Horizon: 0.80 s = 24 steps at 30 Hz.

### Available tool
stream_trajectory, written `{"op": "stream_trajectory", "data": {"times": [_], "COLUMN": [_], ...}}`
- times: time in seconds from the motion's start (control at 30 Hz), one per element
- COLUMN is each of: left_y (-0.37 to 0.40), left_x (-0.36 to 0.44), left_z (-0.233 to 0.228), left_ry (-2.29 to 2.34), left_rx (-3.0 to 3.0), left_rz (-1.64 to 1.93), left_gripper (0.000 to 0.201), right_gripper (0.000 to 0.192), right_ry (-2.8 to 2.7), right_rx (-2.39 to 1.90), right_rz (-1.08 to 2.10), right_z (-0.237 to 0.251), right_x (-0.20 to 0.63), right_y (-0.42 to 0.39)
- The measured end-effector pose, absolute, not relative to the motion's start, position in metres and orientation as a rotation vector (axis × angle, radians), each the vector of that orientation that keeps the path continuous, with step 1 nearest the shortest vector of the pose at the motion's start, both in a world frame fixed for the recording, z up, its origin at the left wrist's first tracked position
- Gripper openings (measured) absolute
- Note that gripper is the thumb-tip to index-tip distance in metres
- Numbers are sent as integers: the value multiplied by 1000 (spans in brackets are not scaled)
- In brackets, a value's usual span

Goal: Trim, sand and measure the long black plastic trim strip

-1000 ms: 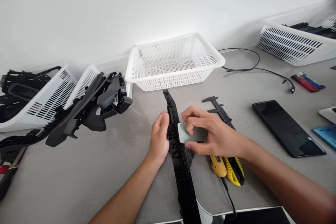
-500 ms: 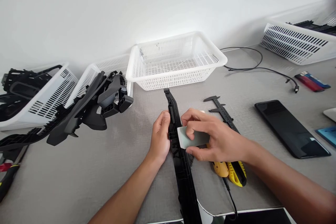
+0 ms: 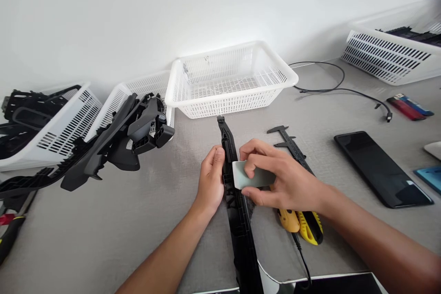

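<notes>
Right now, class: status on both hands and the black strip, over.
Left hand steadying black strip. Right hand pinching grey block against it. Caliper close by.

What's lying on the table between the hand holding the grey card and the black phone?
In the head view, a black plastic caliper lies on the grey table between the right hand and the black phone.

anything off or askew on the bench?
Yes: black plastic parts spill out of the tipped white basket at left onto the table. The strip between left hand and right hand shows no damage.
</notes>
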<state>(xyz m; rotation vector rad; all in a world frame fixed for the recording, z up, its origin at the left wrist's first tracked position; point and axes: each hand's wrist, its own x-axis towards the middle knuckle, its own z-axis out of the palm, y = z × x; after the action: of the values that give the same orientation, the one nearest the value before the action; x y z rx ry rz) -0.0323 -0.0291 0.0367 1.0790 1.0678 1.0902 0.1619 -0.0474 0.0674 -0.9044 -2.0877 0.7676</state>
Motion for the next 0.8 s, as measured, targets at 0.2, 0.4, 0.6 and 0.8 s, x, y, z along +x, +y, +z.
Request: {"op": "stream_trajectory", "data": {"times": [0.2,0.4,0.6,0.8], "left_y": [-31,-32,-31,-30], "left_x": [-30,-29,-30,-32], "left_z": [40,42,41,35], "left_ry": [1060,1056,1088,1074], "left_rx": [1140,1158,1138,1043], "left_rz": [1065,1076,1074,1106], "left_gripper": [54,55,55,54], "right_gripper": [23,22,21,23], "right_ry": [-2111,-2136,-2013,-2026], "right_rx": [-797,-822,-1008,-911], "right_rz": [675,580,507,666], "right_z": [64,63,66,69], "right_x": [154,153,161,165], "right_y": [-51,-50,-44,-43]}}
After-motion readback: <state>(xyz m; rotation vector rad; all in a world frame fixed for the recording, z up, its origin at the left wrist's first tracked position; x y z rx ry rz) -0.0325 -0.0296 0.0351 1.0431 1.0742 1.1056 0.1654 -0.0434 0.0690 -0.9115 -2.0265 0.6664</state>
